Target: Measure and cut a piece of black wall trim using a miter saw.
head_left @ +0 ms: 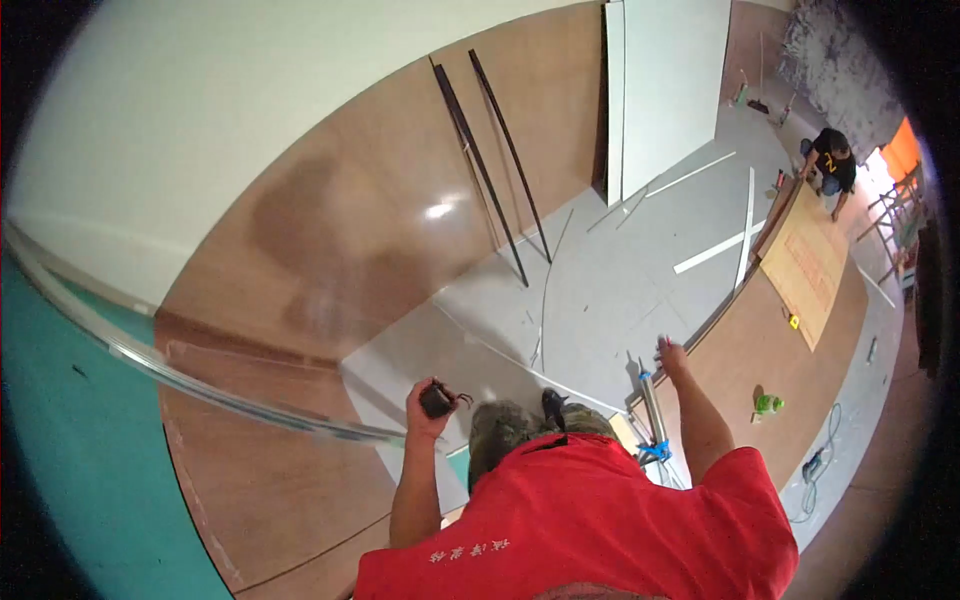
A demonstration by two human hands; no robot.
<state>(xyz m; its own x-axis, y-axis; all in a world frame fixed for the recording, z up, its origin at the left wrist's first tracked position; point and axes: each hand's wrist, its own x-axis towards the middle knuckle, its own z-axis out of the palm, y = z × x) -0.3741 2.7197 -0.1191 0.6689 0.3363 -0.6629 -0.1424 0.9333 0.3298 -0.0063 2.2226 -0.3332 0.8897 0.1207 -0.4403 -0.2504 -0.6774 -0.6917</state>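
Note:
My left hand (424, 418) is closed around a small dark boxy object (436, 400) with a thin loop at its side; its exact kind is unclear. It is held up left of my legs. My right arm reaches forward past a caulking gun (653, 410) with a blue handle and pale tube. Nothing shows in my right hand (671, 354), whose fingers look spread beside the near edge of a brown board (735, 375). The caulking gun sits just below that hand, close to the board.
Two dark strips (510, 155) lean on the brown wall panel (350, 180). White panels (670, 90) stand behind, and white strips (720, 248) lie on the grey floor. A co-worker (832, 165) crouches by a tan sheet (805, 265). A green bottle (768, 404) and yellow tape measure (794, 321) rest right.

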